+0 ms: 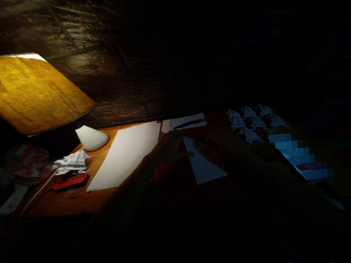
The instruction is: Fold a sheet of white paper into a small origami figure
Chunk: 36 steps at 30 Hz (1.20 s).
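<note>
The scene is very dark, lit only by a lamp at the left. My left hand [169, 148] rests on the upper left edge of a white folded paper [204, 165] on the wooden table [74, 200], fingers pressed flat on it. My right hand [225, 141] is a dim shape over the paper's upper right part; its fingers are too dark to make out. A larger blank white sheet [125, 155] lies just left of my left hand.
A yellow lampshade [29, 92] with a white base [91, 138] stands at the left. Crumpled paper [73, 162] and a red flat object [70, 181] lie near it. Several folded paper figures [253, 121] sit at the back right. A lit screen [305, 157] lies at the right.
</note>
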Each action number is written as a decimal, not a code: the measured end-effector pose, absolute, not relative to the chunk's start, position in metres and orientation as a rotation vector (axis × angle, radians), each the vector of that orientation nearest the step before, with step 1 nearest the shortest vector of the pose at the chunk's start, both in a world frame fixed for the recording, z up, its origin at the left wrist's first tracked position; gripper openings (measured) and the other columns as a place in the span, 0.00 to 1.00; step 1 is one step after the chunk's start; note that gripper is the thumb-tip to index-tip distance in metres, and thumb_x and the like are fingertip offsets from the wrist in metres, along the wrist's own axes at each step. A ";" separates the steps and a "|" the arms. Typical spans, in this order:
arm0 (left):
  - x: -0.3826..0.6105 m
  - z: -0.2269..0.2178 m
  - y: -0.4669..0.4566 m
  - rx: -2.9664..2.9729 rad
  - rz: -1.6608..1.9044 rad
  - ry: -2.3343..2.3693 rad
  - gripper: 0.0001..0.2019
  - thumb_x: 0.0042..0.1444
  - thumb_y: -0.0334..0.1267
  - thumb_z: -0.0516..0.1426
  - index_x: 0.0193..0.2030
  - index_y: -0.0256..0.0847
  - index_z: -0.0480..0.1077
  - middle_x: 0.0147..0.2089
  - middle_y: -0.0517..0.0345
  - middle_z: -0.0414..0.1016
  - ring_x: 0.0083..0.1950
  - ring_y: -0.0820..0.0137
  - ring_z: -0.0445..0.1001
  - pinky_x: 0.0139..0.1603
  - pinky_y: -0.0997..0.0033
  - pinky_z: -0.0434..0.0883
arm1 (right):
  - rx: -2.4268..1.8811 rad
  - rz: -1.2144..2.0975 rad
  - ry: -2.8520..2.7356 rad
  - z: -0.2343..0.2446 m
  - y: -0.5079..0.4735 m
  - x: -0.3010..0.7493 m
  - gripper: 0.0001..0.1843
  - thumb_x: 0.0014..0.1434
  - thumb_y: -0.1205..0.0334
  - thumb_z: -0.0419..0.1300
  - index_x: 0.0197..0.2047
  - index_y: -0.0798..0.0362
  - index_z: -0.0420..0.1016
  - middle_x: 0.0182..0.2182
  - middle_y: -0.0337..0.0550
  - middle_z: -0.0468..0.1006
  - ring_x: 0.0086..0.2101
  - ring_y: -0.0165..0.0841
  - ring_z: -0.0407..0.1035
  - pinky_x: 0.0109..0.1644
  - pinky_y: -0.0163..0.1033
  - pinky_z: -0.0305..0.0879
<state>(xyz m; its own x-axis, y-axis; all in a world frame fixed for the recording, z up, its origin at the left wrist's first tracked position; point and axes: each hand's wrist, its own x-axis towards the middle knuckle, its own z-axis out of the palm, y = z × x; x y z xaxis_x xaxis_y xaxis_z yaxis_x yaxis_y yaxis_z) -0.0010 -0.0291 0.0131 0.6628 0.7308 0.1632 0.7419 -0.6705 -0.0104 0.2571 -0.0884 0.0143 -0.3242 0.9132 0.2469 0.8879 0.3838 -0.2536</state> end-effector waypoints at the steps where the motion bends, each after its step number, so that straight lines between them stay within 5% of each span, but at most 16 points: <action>1: -0.001 0.012 -0.029 -2.813 -0.245 -1.240 0.40 0.54 0.68 0.59 0.61 0.35 0.65 0.61 0.36 0.67 0.58 0.45 0.68 0.60 0.41 0.66 | -1.540 0.105 -2.300 0.013 -0.087 0.258 0.19 0.65 0.48 0.59 0.53 0.50 0.76 0.45 0.46 0.82 0.41 0.38 0.75 0.38 0.38 0.60; 5: 0.002 0.007 -0.029 -2.852 -0.297 -1.237 0.44 0.52 0.70 0.60 0.63 0.33 0.63 0.62 0.33 0.65 0.61 0.43 0.66 0.63 0.41 0.64 | -1.469 0.101 -2.302 0.007 -0.083 0.259 0.25 0.65 0.46 0.61 0.59 0.51 0.73 0.52 0.49 0.79 0.47 0.40 0.74 0.43 0.39 0.62; 11: 0.005 0.004 -0.030 -2.870 -0.319 -1.237 0.45 0.52 0.68 0.61 0.65 0.35 0.62 0.65 0.34 0.64 0.64 0.42 0.65 0.65 0.41 0.62 | -1.488 0.209 -2.310 0.006 -0.079 0.260 0.17 0.68 0.47 0.58 0.51 0.48 0.78 0.44 0.43 0.82 0.38 0.34 0.74 0.37 0.36 0.59; 20: 0.006 0.003 -0.028 -3.041 -0.531 -1.207 0.48 0.48 0.59 0.69 0.71 0.44 0.56 0.71 0.40 0.63 0.71 0.44 0.61 0.70 0.39 0.57 | -1.656 0.131 -2.260 0.011 -0.079 0.258 0.17 0.70 0.55 0.52 0.47 0.48 0.81 0.42 0.46 0.84 0.38 0.37 0.75 0.37 0.38 0.58; 29: 0.017 -0.009 -0.012 -3.068 -1.682 -1.502 0.31 0.49 0.42 0.68 0.60 0.40 0.65 0.56 0.43 0.76 0.57 0.56 0.76 0.59 0.50 0.72 | -1.616 0.217 -1.999 0.005 -0.067 0.266 0.15 0.66 0.61 0.53 0.47 0.53 0.81 0.39 0.48 0.84 0.38 0.38 0.75 0.36 0.37 0.59; 36: 0.024 -0.005 -0.017 -2.945 -2.363 -1.739 0.32 0.51 0.41 0.67 0.61 0.44 0.61 0.61 0.44 0.74 0.60 0.54 0.75 0.57 0.49 0.76 | -1.378 0.459 -1.790 0.010 -0.068 0.261 0.14 0.65 0.58 0.51 0.36 0.54 0.75 0.33 0.45 0.80 0.34 0.35 0.72 0.38 0.37 0.63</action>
